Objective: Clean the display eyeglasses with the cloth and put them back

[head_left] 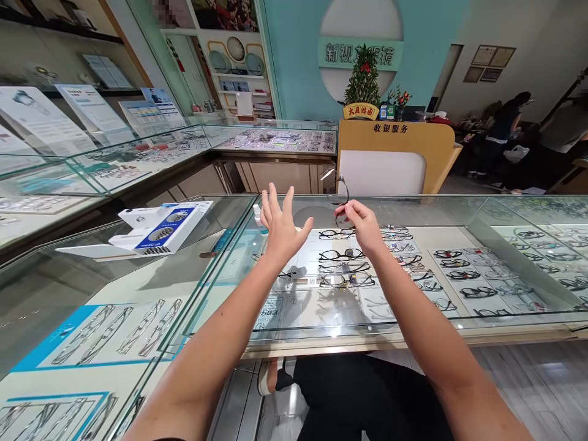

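My right hand pinches a pair of dark-rimmed eyeglasses by one side and holds it up above the glass display counter. The frame is turned on end, with one lens rim raised above my fingers. Left of it, my left hand hovers with its fingers spread and nothing in it. Just behind the left fingers stands a small white spray bottle, partly hidden. Under the glass, below my hands, lie rows of eyeglasses.
An opened white and blue box rests on the counter at left. More eyeglasses fill the case at right. Behind stand a cashier desk with a potted plant and further display cases. Two people are at the far right.
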Demonstrator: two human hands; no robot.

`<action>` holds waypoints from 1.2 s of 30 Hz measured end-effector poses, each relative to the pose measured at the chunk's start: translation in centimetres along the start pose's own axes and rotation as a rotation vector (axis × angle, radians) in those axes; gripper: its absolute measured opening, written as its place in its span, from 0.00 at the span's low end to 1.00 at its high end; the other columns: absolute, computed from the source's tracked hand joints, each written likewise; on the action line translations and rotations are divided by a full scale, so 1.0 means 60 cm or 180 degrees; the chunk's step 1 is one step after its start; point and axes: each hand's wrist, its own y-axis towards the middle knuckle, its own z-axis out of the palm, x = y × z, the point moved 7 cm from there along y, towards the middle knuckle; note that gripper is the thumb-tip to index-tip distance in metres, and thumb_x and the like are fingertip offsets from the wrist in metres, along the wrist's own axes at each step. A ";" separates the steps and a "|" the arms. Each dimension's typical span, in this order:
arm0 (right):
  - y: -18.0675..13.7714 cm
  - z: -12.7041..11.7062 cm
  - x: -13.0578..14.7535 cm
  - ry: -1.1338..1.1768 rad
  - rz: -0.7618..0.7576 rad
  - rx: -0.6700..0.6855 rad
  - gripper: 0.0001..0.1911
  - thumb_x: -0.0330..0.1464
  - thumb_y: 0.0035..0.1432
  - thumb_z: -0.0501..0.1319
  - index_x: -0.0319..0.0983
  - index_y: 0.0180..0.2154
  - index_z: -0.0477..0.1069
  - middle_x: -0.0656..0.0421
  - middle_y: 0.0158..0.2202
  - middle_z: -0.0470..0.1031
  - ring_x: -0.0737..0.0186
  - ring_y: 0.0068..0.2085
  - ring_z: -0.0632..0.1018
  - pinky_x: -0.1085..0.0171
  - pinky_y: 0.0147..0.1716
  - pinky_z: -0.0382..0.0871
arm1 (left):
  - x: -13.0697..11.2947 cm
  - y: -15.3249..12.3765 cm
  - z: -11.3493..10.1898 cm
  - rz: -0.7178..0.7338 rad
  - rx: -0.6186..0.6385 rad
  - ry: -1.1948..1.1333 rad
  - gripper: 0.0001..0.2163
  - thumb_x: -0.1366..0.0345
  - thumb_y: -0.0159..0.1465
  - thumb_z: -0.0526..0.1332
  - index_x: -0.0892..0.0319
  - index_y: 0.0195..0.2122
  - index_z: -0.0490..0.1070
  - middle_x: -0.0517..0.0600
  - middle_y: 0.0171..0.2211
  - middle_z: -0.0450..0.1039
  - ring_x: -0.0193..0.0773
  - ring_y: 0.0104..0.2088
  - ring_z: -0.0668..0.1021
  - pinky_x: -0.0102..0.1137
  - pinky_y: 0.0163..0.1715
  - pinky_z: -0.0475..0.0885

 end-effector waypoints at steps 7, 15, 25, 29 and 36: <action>-0.008 0.007 0.036 -0.1008 -0.0471 0.0515 0.27 0.56 0.72 0.61 0.44 0.32 0.79 0.55 0.36 0.82 0.53 0.43 0.75 0.55 0.48 0.65 | -0.056 -0.010 -0.033 0.1038 -0.0214 -0.0457 0.42 0.42 0.64 0.76 0.51 0.76 0.68 0.63 0.81 0.58 0.68 0.83 0.52 0.60 0.78 0.49; -0.019 0.026 0.048 -0.1301 -0.0390 0.1084 0.23 0.50 0.73 0.60 0.44 0.30 0.79 0.57 0.35 0.83 0.53 0.42 0.75 0.55 0.48 0.65 | -0.064 -0.015 -0.036 0.1105 -0.0040 -0.0856 0.32 0.40 0.67 0.73 0.52 0.66 0.78 0.61 0.68 0.79 0.65 0.76 0.70 0.53 0.75 0.56; -0.015 0.013 0.174 -0.1508 -0.0405 0.1361 0.19 0.45 0.75 0.62 0.42 0.35 0.83 0.56 0.38 0.84 0.54 0.42 0.79 0.55 0.46 0.68 | -0.136 0.017 -0.123 0.1535 -0.0011 -0.1136 0.27 0.37 0.61 0.77 0.52 0.49 0.81 0.57 0.49 0.84 0.57 0.53 0.81 0.48 0.63 0.67; -0.012 -0.012 0.287 -0.1424 -0.0941 0.0820 0.15 0.47 0.73 0.67 0.47 0.52 0.84 0.56 0.49 0.85 0.51 0.52 0.81 0.52 0.57 0.72 | -0.180 0.054 -0.221 0.1550 -0.0567 -0.1358 0.29 0.39 0.57 0.81 0.52 0.52 0.79 0.55 0.49 0.81 0.56 0.54 0.79 0.50 0.65 0.68; -0.014 -0.006 0.374 -0.1681 -0.1814 0.0267 0.32 0.46 0.61 0.79 0.50 0.64 0.75 0.55 0.57 0.79 0.49 0.59 0.81 0.47 0.69 0.71 | -0.198 0.082 -0.284 0.1373 -0.1222 -0.1548 0.31 0.40 0.60 0.79 0.50 0.56 0.76 0.52 0.51 0.74 0.52 0.55 0.78 0.49 0.64 0.72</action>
